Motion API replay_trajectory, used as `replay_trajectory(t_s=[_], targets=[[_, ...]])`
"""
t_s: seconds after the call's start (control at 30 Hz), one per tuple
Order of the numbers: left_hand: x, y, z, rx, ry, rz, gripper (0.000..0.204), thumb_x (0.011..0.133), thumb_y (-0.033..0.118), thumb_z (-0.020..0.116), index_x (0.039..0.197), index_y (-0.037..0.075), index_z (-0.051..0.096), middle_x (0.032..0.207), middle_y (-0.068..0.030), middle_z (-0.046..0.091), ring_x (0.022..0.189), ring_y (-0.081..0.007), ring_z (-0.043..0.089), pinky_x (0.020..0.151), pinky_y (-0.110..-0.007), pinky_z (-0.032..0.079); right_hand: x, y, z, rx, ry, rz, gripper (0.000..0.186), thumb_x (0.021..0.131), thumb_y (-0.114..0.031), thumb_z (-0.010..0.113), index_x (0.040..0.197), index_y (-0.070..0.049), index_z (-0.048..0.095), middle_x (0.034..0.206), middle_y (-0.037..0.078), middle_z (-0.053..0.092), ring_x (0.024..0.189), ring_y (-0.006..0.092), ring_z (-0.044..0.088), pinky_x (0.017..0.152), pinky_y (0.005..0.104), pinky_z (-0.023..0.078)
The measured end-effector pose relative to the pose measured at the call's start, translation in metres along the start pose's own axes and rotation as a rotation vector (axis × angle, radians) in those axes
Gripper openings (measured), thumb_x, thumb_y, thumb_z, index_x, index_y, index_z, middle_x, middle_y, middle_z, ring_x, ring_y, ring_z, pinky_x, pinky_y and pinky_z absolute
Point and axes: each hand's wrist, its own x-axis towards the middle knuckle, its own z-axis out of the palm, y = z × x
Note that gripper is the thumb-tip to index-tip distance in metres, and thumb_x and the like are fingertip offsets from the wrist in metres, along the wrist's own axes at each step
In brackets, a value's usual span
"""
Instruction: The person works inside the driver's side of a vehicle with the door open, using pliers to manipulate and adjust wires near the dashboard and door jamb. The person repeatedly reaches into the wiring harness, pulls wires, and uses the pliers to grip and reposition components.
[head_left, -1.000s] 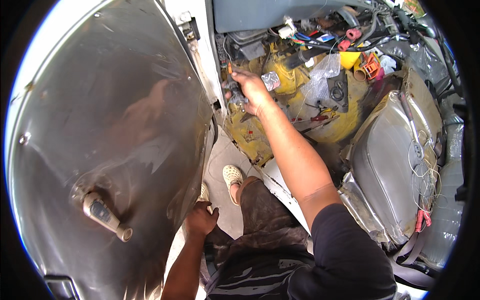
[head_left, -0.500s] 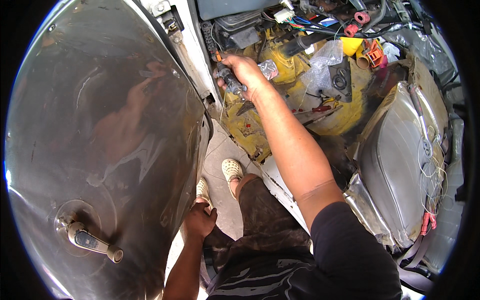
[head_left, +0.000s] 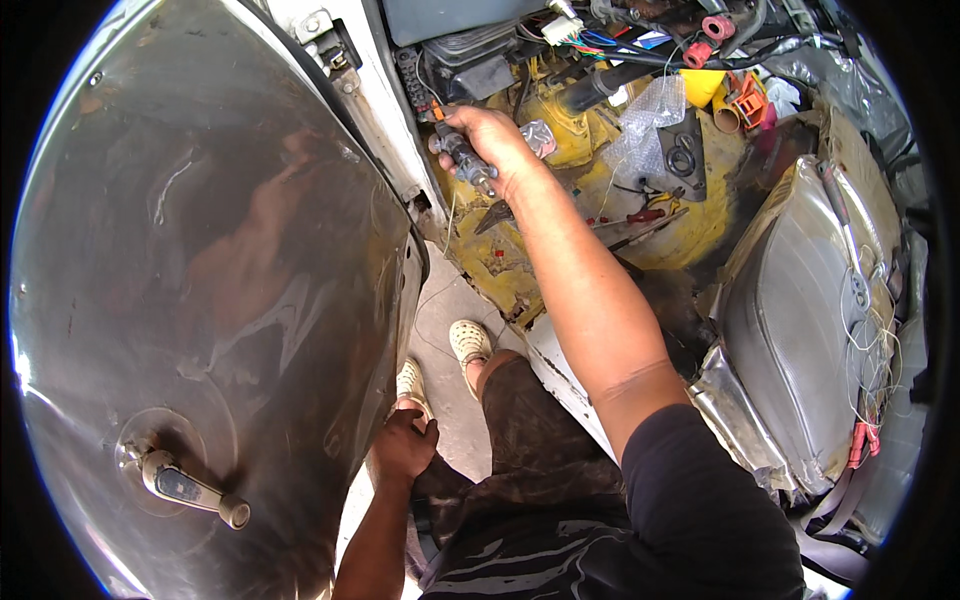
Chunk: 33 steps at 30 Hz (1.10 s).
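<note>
My right hand (head_left: 487,142) reaches forward to the door opening of the vehicle, its fingers wrapped round a dark grey cylindrical metal device (head_left: 465,162). An orange piece (head_left: 437,113) shows at the device's far end, beside the black trim of the door frame. Its near end has small metal fittings and points back toward my wrist. I cannot tell the device's exact kind. Low down, my left hand (head_left: 404,442) rests by my left knee with the thumb apart; it holds nothing that I can see, and its fingertips are partly hidden.
At left stands the opened door panel (head_left: 250,250) with a window crank (head_left: 185,487). Pliers (head_left: 494,215), a red-handled tool (head_left: 645,215), bubble wrap (head_left: 645,130) and loose wires (head_left: 590,40) lie over the yellow, worn floor (head_left: 600,190). A grey seat (head_left: 780,310) with a wrench (head_left: 845,235) is at right.
The view has shifted slightly. My right hand still grips the device, whose near end has tilted a little; my left hand stays by the knee.
</note>
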Motion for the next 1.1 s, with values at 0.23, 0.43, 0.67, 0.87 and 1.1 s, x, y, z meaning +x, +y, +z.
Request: replay_trajectory(t_s=[0.23, 0.43, 0.67, 0.87, 1.1], targets=[[0.001, -0.003, 0.004, 0.059, 0.012, 0.025, 0.036, 0.078, 0.035, 0.082, 0.1, 0.007, 0.084, 0.099, -0.0188, 0.079, 0.092, -0.0357, 0.076, 0.088, -0.045, 0.06, 0.004, 0.002, 0.005, -0.121, -0.075, -0.08, 0.027, 0.102, -0.021, 0.058, 0.114, 0.001, 0.067, 0.087, 0.014, 0.072, 0.059, 0.0202, 0.066, 0.053, 0.0335, 0.055], [0.002, -0.002, 0.006, 0.106, 0.048, 0.099, 0.036, 0.077, 0.035, 0.083, 0.099, 0.006, 0.084, 0.096, -0.0183, 0.079, 0.09, -0.0361, 0.075, 0.088, -0.045, 0.059, -0.005, -0.009, 0.007, -0.165, -0.011, -0.075, 0.027, 0.1, -0.022, 0.059, 0.106, 0.003, 0.068, 0.086, 0.015, 0.073, 0.057, 0.0211, 0.067, 0.054, 0.0342, 0.055], [0.002, -0.002, 0.005, 0.091, 0.035, 0.087, 0.035, 0.077, 0.034, 0.083, 0.098, 0.006, 0.084, 0.095, -0.018, 0.079, 0.09, -0.0363, 0.075, 0.088, -0.045, 0.059, -0.003, -0.014, 0.008, -0.097, -0.012, -0.047, 0.025, 0.1, -0.021, 0.061, 0.105, 0.002, 0.066, 0.084, 0.013, 0.071, 0.058, 0.022, 0.067, 0.052, 0.036, 0.056], [0.003, -0.001, 0.007, 0.098, 0.045, 0.097, 0.032, 0.077, 0.033, 0.082, 0.096, 0.007, 0.084, 0.093, -0.0181, 0.079, 0.089, -0.0365, 0.075, 0.088, -0.045, 0.059, 0.002, -0.008, 0.008, -0.08, -0.02, -0.049, 0.025, 0.101, -0.021, 0.06, 0.107, 0.002, 0.067, 0.085, 0.014, 0.072, 0.058, 0.0218, 0.067, 0.053, 0.035, 0.056], [0.003, 0.007, 0.002, 0.081, 0.005, 0.066, 0.033, 0.077, 0.033, 0.082, 0.096, 0.006, 0.084, 0.092, -0.0184, 0.079, 0.088, -0.0365, 0.075, 0.088, -0.046, 0.059, 0.007, -0.009, 0.003, 0.012, -0.047, -0.035, 0.026, 0.101, -0.02, 0.059, 0.112, 0.001, 0.068, 0.085, 0.013, 0.073, 0.057, 0.0199, 0.067, 0.052, 0.0328, 0.055]])
